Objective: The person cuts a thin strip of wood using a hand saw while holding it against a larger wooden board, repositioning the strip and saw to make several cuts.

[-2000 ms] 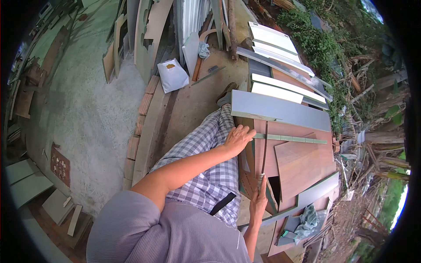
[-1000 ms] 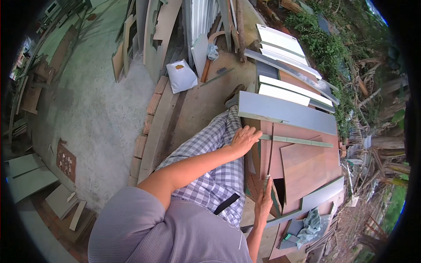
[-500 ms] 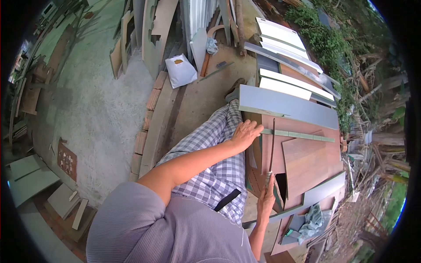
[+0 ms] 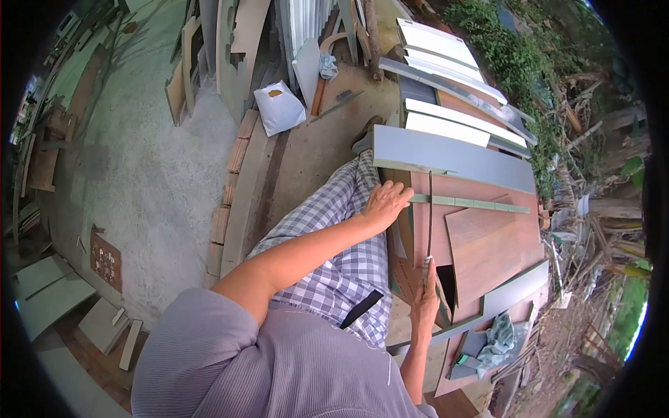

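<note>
My left hand [image 4: 387,203] is closed on the near end of a narrow green strip [image 4: 481,203], which lies across the top of a brown wooden panel and shows several cross lines. In my right hand [image 4: 424,301] is the pale, wrapped-looking handle of a thin dark saw [image 4: 431,221]. Its slim blade points away from me and crosses the strip just beyond my left fingers. The blade's teeth are too fine to make out. A loose brown board [image 4: 484,244] rests on the panel beside the blade.
A grey-blue board [image 4: 453,157] lies just beyond the strip, with white boards [image 4: 446,125] behind it. Nearer, a crumpled cloth [image 4: 498,338] sits on panels. A white bag [image 4: 280,109] stands by the brick edging [image 4: 240,143]. Upright sheets [image 4: 230,63] lean at the back.
The right hand has pushed the saw forward, so its tip reaches farther past the strip. The left hand keeps its hold on the strip, and the whole view has shifted slightly.
</note>
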The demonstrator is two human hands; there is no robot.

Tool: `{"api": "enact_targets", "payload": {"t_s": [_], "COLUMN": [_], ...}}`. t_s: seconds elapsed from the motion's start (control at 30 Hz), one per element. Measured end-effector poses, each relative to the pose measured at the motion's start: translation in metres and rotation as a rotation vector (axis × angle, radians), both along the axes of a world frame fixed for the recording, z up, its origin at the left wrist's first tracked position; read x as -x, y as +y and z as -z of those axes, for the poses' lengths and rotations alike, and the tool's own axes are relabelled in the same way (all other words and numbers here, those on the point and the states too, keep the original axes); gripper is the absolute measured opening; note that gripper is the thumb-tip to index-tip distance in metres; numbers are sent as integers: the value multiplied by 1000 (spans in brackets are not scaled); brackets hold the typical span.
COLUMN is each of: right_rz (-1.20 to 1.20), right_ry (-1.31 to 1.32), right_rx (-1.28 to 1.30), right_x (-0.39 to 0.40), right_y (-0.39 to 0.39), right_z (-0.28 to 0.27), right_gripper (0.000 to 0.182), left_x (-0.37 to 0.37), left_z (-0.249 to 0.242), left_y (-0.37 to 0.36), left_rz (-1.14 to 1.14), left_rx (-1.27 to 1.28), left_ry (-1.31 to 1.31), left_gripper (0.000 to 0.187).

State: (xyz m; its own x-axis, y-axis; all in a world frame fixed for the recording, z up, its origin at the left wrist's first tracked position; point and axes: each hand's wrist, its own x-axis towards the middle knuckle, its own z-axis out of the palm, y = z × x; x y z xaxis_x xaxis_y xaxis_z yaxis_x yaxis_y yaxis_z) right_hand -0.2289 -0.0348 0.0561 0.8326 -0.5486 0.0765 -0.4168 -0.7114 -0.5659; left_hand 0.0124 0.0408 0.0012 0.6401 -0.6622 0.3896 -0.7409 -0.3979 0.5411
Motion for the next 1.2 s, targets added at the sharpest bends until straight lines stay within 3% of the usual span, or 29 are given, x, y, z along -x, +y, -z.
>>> {"api": "enact_targets", "payload": {"t_s": [0.07, 0.13, 0.43, 0.53, 0.7, 0.83, 0.9, 1.03, 1.17, 1.2], "right_rz": [12, 60, -9, 151, 27, 112, -31, 135, 49, -32], "right_ry": [-26, 44, -12, 207, -16, 247, -97, 228, 97, -79], "right_rx": [37, -101, 4, -143, 36, -145, 79, -212, -37, 61], "right_x": [1, -15, -28, -5, -12, -40, -30, -4, -15, -30], "right_y": [4, 15, -1, 14, 2, -5, -4, 13, 1, -2], "right_z": [-2, -21, -13, -19, 2, -16, 0, -16, -3, -7], "right_gripper": [56, 56, 59, 61, 61, 58, 59, 62, 61, 60], "left_x": [0, 5, 1, 0, -3, 0, 1, 4, 0, 1], "left_z": [-1, -1, -7, -7, -3, -5, -4, 0, -5, -4], "left_y": [0, 8, 2, 2, -1, 2, 0, 3, -3, -3], "left_rz": [4, 7, 5, -4, -9, -14, -5, -15, -31, -24], "left_rx": [5, -20, -30, -37, -54, -55, -42, -3, -28, -50], "left_ry": [7, 15, 12, -8, 6, 25, 31, 20, 16, 20], "left_gripper": [21, 21, 19, 19, 21, 20, 20, 18, 20, 20]}}
